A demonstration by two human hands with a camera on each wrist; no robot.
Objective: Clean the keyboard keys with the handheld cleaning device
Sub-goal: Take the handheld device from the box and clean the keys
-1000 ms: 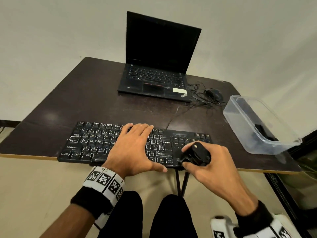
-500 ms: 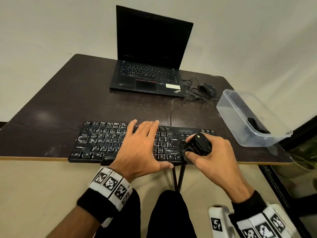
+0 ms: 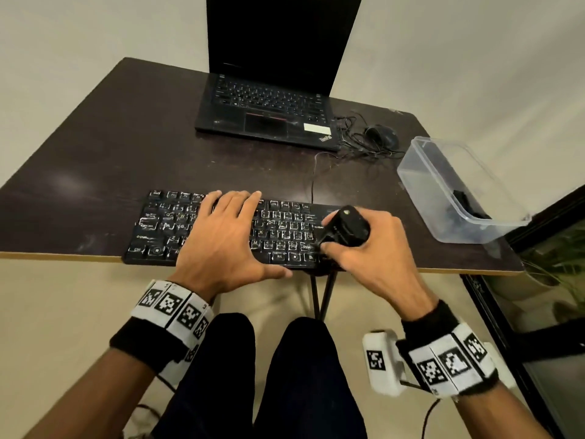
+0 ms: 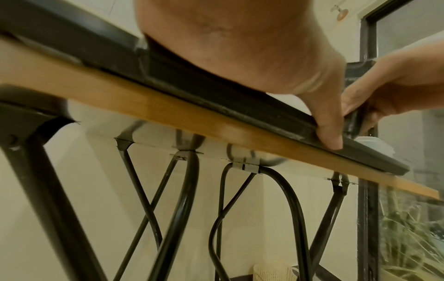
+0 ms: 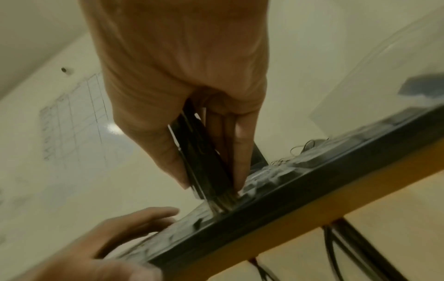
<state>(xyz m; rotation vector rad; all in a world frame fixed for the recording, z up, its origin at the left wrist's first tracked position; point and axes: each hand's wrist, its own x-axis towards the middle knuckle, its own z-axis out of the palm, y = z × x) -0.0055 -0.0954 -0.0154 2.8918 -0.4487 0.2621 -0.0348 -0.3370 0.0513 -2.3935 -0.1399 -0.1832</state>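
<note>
- Black bristles of the handheld cleaning device (image 5: 220, 201) are showing only in the right wrist view, where they are touching the keys near the front edge of the keyboard (image 3: 285, 236); blur is hiding their exact outline.
- Right hand (image 3: 373, 251) is gripping the device (image 3: 346, 228), fingers and thumb curled round its dark body, so most of the body is being covered in the head view.
- Left hand (image 3: 221, 239) is lying flat on the middle keys, fingers straight and close together, thumb (image 4: 329, 131) spread apart and reaching over the keyboard's front edge; the keys beneath it are being hidden.
- Keyboard is sitting at the near edge of the dark table (image 3: 110, 147), its right end being covered by the right hand; key legends are too smeared to read.
- Laptop (image 3: 272, 99) is standing open at the far side, its screen dark and cut off at the top.
- Mouse (image 3: 381, 134) and tangled cable (image 3: 351, 144) are lying just beside the laptop.
- Clear plastic container (image 3: 443, 191) is sitting at the right, holding a dark item that cannot be identified.
- Table legs (image 4: 182, 190) are crossing below the edge in the left wrist view.
</note>
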